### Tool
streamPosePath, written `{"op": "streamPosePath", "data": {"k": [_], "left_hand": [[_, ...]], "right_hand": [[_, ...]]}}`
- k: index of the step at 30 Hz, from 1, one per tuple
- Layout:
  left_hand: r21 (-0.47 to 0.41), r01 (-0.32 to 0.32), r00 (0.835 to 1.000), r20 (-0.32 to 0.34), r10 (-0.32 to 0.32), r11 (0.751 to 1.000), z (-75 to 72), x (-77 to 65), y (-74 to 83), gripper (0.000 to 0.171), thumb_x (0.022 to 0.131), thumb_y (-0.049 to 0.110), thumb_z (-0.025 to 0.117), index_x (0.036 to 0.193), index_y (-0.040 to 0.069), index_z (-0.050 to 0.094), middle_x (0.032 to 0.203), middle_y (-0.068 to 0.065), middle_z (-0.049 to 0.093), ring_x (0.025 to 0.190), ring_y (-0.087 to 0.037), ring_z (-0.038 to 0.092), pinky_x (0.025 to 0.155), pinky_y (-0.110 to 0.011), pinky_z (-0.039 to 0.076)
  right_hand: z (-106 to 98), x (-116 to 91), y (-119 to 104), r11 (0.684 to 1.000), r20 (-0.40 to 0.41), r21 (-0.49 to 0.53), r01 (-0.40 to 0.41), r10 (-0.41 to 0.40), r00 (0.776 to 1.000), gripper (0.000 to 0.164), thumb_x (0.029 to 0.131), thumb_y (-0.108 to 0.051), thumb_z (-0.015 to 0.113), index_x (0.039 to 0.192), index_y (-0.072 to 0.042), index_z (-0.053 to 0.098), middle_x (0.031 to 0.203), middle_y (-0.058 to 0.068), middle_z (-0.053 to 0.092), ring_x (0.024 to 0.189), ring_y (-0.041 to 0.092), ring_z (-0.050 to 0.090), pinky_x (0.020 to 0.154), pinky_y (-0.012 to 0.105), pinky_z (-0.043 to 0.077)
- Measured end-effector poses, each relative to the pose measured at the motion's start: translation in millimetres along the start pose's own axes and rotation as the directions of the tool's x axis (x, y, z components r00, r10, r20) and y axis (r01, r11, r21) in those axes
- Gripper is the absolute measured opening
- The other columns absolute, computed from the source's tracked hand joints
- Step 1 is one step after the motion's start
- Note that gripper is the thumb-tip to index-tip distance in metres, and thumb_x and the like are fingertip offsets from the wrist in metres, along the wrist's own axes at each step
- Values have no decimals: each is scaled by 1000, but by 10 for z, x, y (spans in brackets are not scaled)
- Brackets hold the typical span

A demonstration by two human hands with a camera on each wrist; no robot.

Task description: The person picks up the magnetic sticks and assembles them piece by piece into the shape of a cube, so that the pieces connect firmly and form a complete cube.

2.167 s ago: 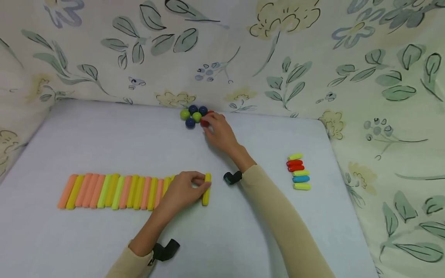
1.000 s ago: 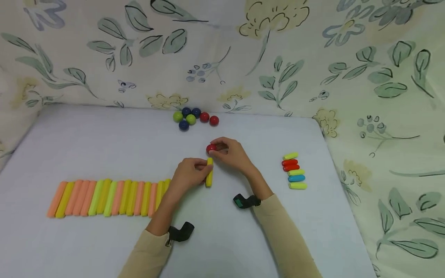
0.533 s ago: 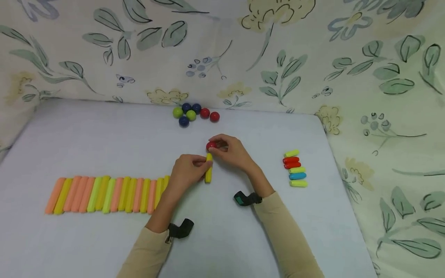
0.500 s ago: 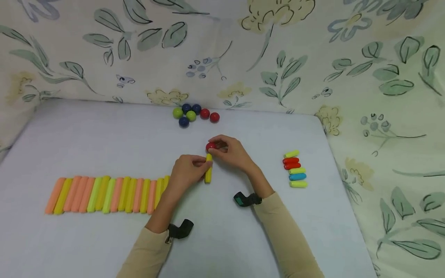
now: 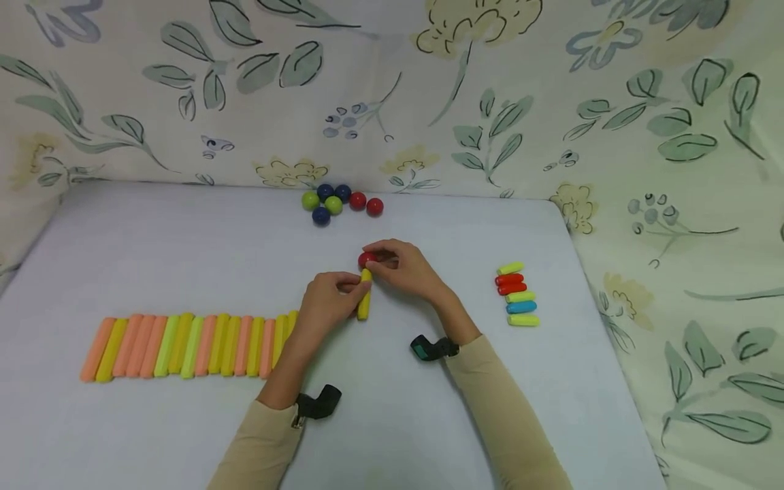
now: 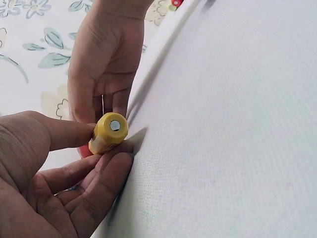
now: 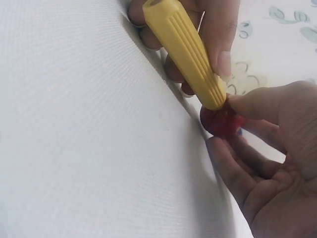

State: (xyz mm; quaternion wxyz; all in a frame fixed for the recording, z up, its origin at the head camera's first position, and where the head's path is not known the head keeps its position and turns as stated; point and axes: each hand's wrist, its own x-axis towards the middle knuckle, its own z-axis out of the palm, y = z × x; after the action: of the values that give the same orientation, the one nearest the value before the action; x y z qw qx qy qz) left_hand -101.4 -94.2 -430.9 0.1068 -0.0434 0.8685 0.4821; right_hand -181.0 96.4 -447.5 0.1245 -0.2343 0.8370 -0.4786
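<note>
My left hand [image 5: 327, 303] pinches a yellow magnetic rod [image 5: 364, 306] between thumb and fingers, just over the table. A silvery disc shows in the rod's near end [image 6: 115, 125] in the left wrist view. With thumb and fingertips, my right hand [image 5: 405, 269] holds a red ball [image 5: 367, 259] against the rod's far end. In the right wrist view the grooved rod [image 7: 188, 54] meets the ball [image 7: 223, 121]. Left of my left hand lies a row of orange, yellow and green rods [image 5: 184, 346], its right end hidden behind that hand.
Blue, green and red balls [image 5: 333, 205] cluster at the table's back edge. Several short rods [image 5: 517, 297] in yellow-green, red and blue lie stacked on the right. Floral cloth [image 5: 429, 88] hangs behind the white table [image 5: 429, 435].
My right hand has taken a red ball from the back cluster and brought it to the rod's far end. My left hand has shifted the rod slightly away from me. Lately both hands barely move.
</note>
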Motion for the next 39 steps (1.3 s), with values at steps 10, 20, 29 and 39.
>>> {"op": "streamPosePath", "data": {"k": [10, 20, 29, 39], "left_hand": [[-49, 5, 1000, 17, -5, 999, -11, -1, -11, 40, 102, 35, 72, 124, 2, 76, 104, -11, 80, 76, -16, 72, 79, -33, 60], [-73, 15, 1000, 28, -13, 997, -20, 14, -15, 40, 102, 34, 72, 123, 0, 74, 108, -15, 79, 70, -16, 73, 68, -24, 58], [-66, 23, 999, 48, -20, 998, -47, 32, -33, 41, 102, 36, 71, 123, 1, 73, 109, -15, 79, 67, -14, 72, 66, -24, 55], [-121, 48, 998, 53, -42, 991, -30, 36, -22, 40, 101, 33, 73, 123, 0, 73, 110, -17, 78, 72, -17, 74, 68, -25, 61]], "right_hand": [[25, 13, 25, 1000, -21, -10, 7, -8, 1000, 31, 101, -13, 72, 132, -7, 70, 124, 7, 73, 111, 18, 70, 99, 31, 59], [42, 12, 26, 1000, -47, -7, 11, -12, 999, 30, 101, -14, 74, 130, -6, 71, 121, 8, 74, 108, 19, 70, 98, 32, 60], [72, 13, 21, 1000, -64, -1, 24, -24, 998, 29, 100, -13, 74, 128, -6, 72, 121, 8, 75, 110, 20, 71, 98, 32, 60], [16, 35, 16, 999, -88, -29, 12, -15, 996, 29, 103, -19, 71, 129, -6, 71, 122, 7, 74, 111, 20, 71, 100, 34, 59]]}}
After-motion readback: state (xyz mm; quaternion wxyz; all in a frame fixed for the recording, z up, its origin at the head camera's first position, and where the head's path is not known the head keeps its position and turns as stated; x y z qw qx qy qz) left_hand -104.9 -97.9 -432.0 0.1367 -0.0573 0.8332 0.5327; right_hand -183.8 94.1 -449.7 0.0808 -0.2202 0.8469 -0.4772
